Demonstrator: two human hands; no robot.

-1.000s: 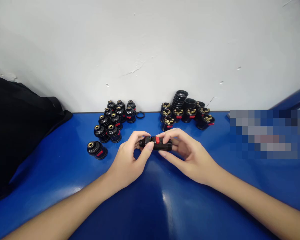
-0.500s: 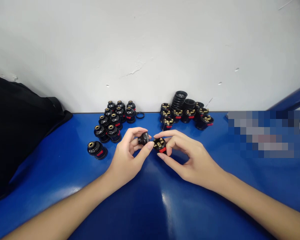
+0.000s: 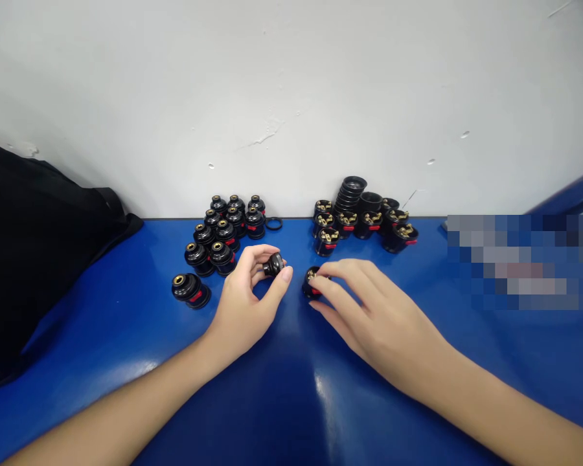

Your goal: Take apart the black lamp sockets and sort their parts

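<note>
Between the thumb and fingers of my left hand (image 3: 252, 278) is a small glossy black domed cap (image 3: 274, 265), tipped on its side. Just to its right, a black lamp socket body (image 3: 313, 285) with brass contacts and a red switch stands upright on the blue table. My right hand (image 3: 364, 304) grips that body, thumb at the near side and fingers across the top right, hiding part of the contacts. The cap and the body are apart. Left of my left hand stands a lamp socket (image 3: 190, 290) with its domed cap on.
Several capped lamp sockets (image 3: 223, 234) stand in rows at the back left, beside a black ring (image 3: 274, 224). Back right are several uncapped socket bodies (image 3: 348, 224) and a ribbed stack of black rings (image 3: 352, 193). Black cloth (image 3: 39, 246) lies left; a white wall (image 3: 291, 97) rises behind.
My right hand has rotated over the socket body, its fingers now covering more of the top. The body now stands on the table. My left hand has drawn the cap slightly left.
</note>
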